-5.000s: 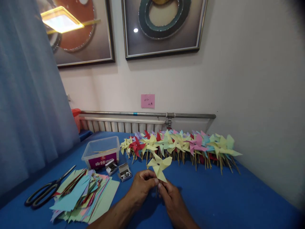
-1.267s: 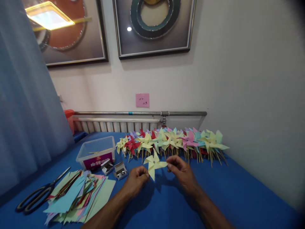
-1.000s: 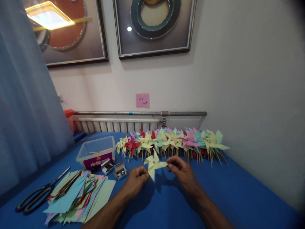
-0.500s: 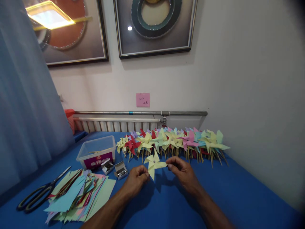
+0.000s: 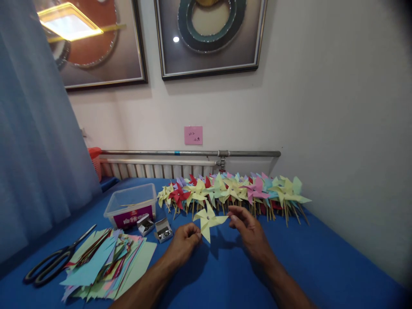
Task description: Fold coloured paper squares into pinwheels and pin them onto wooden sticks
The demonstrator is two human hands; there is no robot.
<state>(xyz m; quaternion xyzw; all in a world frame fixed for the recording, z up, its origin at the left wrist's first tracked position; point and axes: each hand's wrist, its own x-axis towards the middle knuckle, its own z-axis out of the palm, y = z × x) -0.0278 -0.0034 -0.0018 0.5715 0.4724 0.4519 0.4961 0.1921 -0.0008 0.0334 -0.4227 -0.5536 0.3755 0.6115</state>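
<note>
While a long row of finished pinwheels (image 5: 234,191) is lying along the wall and a thick stack of cut paper (image 5: 106,266) is waiting unused, the left hand (image 5: 183,242) is pinching the yellow pinwheel (image 5: 208,220) from below, holding it just above the blue table (image 5: 322,266); the right hand (image 5: 247,225), fingers loosely apart, is hovering at a blade tip, gripping nothing

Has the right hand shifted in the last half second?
Yes. The right hand has come off the yellow pinwheel's blade tip and edged up, toward the row of finished pinwheels.
</note>
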